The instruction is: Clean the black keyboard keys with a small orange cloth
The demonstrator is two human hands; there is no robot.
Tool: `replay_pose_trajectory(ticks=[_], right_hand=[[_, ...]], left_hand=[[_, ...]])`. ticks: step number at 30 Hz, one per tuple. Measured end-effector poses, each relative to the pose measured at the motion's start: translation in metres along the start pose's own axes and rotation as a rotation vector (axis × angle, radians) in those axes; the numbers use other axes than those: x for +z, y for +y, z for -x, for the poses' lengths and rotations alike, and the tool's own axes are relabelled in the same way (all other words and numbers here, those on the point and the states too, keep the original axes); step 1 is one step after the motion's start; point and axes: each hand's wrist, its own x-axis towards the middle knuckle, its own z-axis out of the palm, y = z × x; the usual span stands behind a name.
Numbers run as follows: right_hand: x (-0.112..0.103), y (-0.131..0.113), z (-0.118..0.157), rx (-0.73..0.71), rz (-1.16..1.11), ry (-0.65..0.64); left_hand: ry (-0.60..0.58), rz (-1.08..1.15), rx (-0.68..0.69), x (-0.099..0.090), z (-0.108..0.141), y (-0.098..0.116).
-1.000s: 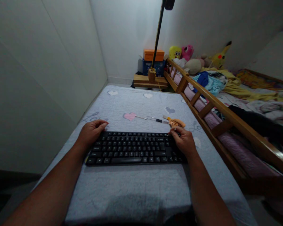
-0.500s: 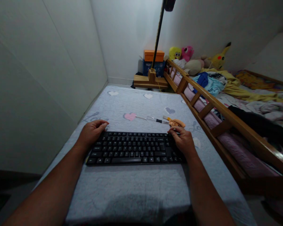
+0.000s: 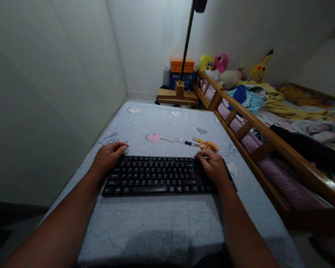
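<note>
A black keyboard [image 3: 156, 175] lies flat on the pale blue bedspread [image 3: 156, 223] in front of me. At its upper left corner is my left hand [image 3: 108, 156], thumb and fingertips brought together; anything between them is too small to make out. My right hand [image 3: 212, 165] hovers over or rests on the number-pad side, covering many keys there. Its thumb and forefinger are pinched close at the top edge, and what they hold, if anything, cannot be seen. Beyond the keyboard lie a thin wire-looped tool with a black grip [image 3: 188, 143] and a crumpled orange cloth [image 3: 209, 145].
A small yellow-ended item [image 3: 196, 139] lies beside the cloth. Along the right runs a wooden bed rail [image 3: 257, 128], with clothes and plush toys behind it. A wooden stand [image 3: 178, 96] with a black pole rises at the far end. A white wall panel [image 3: 58, 111] borders the left.
My right hand has shifted a little left along the keyboard, uncovering its right edge. My left hand and the keyboard look unchanged.
</note>
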Motion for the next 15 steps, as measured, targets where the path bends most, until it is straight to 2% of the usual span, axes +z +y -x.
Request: replay_pose_trajectory(ticks=[15], right_hand=[[-0.0082,-0.0005,0.0054,-0.035,0.0,-0.052]], left_hand=[[-0.011,0.007,0.007,0.0013,-0.0019,-0.0061]])
